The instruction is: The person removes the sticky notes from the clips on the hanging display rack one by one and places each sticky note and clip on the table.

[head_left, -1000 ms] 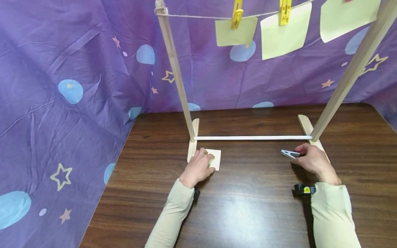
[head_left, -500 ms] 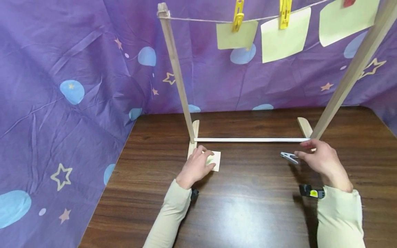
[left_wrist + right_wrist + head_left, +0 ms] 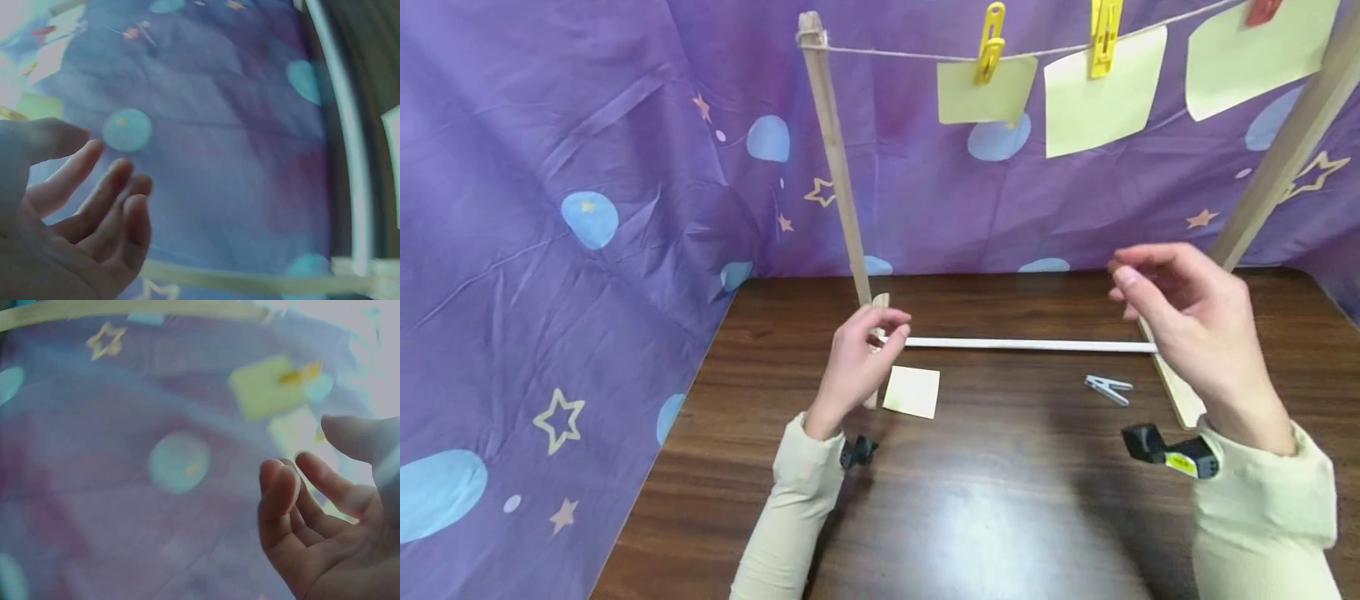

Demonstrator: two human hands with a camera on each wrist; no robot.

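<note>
My left hand (image 3: 853,358) is raised near the left post, its fingers loosely bent; in the left wrist view the hand (image 3: 87,237) holds nothing. A pale yellow square of paper (image 3: 912,392) lies on the table just right of it. Over the right side of the table hovers my right hand (image 3: 1202,325), relaxed, and the right wrist view shows no object between its fingers (image 3: 278,500). Below and left of it a light grey clothespin (image 3: 1097,382) lies on the tabletop.
A wooden frame stands on the table, with a left post (image 3: 835,150), a right post (image 3: 1292,150) and a white crossbar (image 3: 1030,343). Paper sheets hang from its string (image 3: 887,53) by two yellow clothespins (image 3: 991,50) and a red one (image 3: 1262,12). Purple cloth (image 3: 647,333) hangs behind and left.
My right hand has let go of the clothespin and risen up off the table. My left hand has lifted away from the square paper, which now shows whole.
</note>
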